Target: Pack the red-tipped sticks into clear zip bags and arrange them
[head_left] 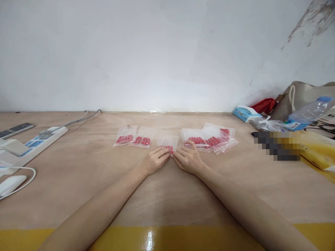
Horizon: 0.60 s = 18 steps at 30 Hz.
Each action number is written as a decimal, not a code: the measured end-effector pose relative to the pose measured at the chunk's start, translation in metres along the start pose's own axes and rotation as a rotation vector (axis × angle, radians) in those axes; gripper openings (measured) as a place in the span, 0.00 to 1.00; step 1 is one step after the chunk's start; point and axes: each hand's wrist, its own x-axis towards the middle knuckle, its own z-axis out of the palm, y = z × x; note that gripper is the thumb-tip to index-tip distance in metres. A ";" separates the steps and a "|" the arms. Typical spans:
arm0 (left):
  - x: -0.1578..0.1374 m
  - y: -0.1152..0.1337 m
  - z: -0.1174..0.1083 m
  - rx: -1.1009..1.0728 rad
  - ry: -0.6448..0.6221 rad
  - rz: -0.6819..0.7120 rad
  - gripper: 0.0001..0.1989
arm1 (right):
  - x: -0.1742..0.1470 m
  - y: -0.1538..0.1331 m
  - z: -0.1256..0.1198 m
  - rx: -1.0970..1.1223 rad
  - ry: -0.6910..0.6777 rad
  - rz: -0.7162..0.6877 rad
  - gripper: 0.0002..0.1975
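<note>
A small clear zip bag [168, 141] with several red-handled thin pieces in it lies flat at the middle of the table. My left hand [156, 159] is closed, its fingertips on the bag's near edge. My right hand [188, 158] meets it from the other side, thumb and fingers pinched at the same edge. The fingertips partly hide that edge. Two similar filled bags [125, 135] lie to the left, overlapping slightly. To the right, just beyond my right hand, several more filled bags [220, 139] overlap in a fanned pile.
On the left are a white power strip [39, 144] with plugs and cables, and a remote control [17, 129]. At right stand a blue tissue pack [246, 114], a plastic bottle [311, 111], a beige bag [284, 101] and a yellow packet [318, 150]. A white wall [167, 55] borders the back.
</note>
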 end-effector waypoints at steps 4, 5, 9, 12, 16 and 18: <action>0.002 -0.001 -0.003 0.032 -0.037 0.054 0.08 | 0.001 -0.002 -0.001 0.002 0.018 -0.004 0.12; 0.003 -0.001 -0.003 0.041 -0.040 0.070 0.08 | 0.001 -0.002 -0.002 0.001 0.024 -0.007 0.12; 0.002 -0.003 -0.004 0.077 -0.040 0.096 0.07 | 0.000 -0.002 -0.002 -0.008 0.029 -0.020 0.11; -0.001 -0.006 -0.007 0.083 -0.054 0.096 0.07 | -0.002 0.000 -0.003 -0.011 0.016 -0.011 0.11; -0.005 -0.012 -0.014 0.109 -0.018 0.106 0.05 | -0.004 0.002 -0.004 -0.006 0.036 0.011 0.10; -0.007 -0.016 -0.017 0.110 -0.004 0.111 0.05 | -0.005 0.004 -0.004 0.005 0.051 0.013 0.10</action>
